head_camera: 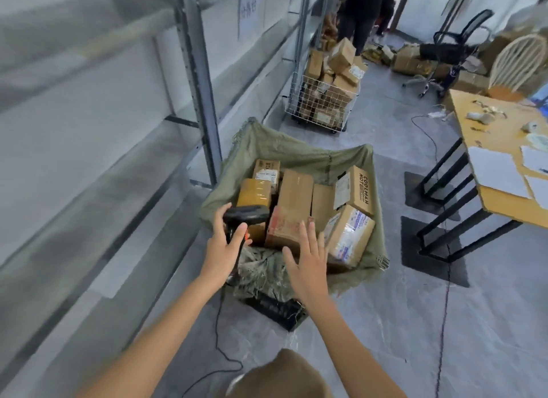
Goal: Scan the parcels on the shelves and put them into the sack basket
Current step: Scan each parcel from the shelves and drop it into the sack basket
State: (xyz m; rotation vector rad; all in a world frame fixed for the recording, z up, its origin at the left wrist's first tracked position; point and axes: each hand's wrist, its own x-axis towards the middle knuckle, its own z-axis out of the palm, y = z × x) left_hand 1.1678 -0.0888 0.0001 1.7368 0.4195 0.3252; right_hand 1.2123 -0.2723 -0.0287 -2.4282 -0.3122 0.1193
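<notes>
With our left hand (pixel 223 250) curled round the scanner (pixel 243 216) and right hand (pixel 308 259) spread, seemingly empty, above the sack basket (pixel 296 154), we should reach toward the shelves (pixel 89 124) at nine o'clock.

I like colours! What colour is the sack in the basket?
Olive green sack, seen from the head camera.

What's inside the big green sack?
The green sack holds cardboard parcels packed close together: a yellow-taped box, a plain brown box and a box printed COOLMAN, among others. Anything lower down is covered by these parcels.
</notes>
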